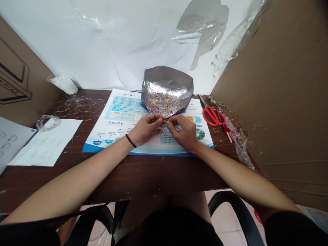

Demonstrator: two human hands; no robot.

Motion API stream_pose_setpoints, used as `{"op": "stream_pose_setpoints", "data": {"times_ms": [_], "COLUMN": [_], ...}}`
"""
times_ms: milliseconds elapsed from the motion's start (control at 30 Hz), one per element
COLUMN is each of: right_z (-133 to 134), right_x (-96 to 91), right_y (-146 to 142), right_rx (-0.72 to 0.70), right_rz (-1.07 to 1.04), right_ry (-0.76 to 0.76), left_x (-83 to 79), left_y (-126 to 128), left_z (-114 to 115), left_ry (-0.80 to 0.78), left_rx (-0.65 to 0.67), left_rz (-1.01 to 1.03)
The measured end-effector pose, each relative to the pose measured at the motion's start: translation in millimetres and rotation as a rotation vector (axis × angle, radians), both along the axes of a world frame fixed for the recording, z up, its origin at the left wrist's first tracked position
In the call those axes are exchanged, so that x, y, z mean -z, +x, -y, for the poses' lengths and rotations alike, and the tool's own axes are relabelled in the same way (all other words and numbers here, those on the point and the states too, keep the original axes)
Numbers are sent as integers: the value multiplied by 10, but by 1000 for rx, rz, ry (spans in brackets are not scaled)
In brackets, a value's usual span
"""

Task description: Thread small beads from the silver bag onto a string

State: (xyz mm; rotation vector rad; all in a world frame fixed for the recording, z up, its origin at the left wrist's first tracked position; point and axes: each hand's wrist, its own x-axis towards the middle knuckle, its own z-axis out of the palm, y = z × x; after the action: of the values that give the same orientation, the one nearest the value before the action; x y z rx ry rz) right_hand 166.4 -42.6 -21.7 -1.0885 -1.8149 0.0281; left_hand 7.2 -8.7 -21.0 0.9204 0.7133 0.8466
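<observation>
My left hand (pixel 148 130), with a black band around its wrist, is closed in a pinch above the printed sheet. Its fingertips nearly meet those of my right hand (pixel 183 132), which pinches too. A tiny reddish speck shows between them, too small to name with certainty. Just behind both hands stands an open silver foil bag (pixel 167 76), its mouth facing me. Many small beads (pixel 162 103), mostly pink, white and red, lie inside it. The blue and white printed sheet (pixel 102 136) lies flat under the hands and the bag.
Red-handled scissors (pixel 214 116) lie to the right, near crumpled clear plastic (pixel 242 150). At the left are tangled clear thread (pixel 79 106), a beaded bracelet (pixel 48 123) and a white paper (pixel 48 147). Cardboard walls (pixel 287 102) flank the dark wooden table (pixel 143 177).
</observation>
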Motion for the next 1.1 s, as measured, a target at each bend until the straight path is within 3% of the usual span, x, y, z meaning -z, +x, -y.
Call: {"op": "stream_pose_setpoints", "data": {"times_ms": [1100], "right_z": [-11], "right_x": [24], "right_y": [5], "right_rx": [-10], "right_rz": [1], "right_ry": [10], "left_x": [-10], "left_y": [18], "left_z": [0], "left_ry": [9], "left_rx": [-5], "left_rz": [-38]}}
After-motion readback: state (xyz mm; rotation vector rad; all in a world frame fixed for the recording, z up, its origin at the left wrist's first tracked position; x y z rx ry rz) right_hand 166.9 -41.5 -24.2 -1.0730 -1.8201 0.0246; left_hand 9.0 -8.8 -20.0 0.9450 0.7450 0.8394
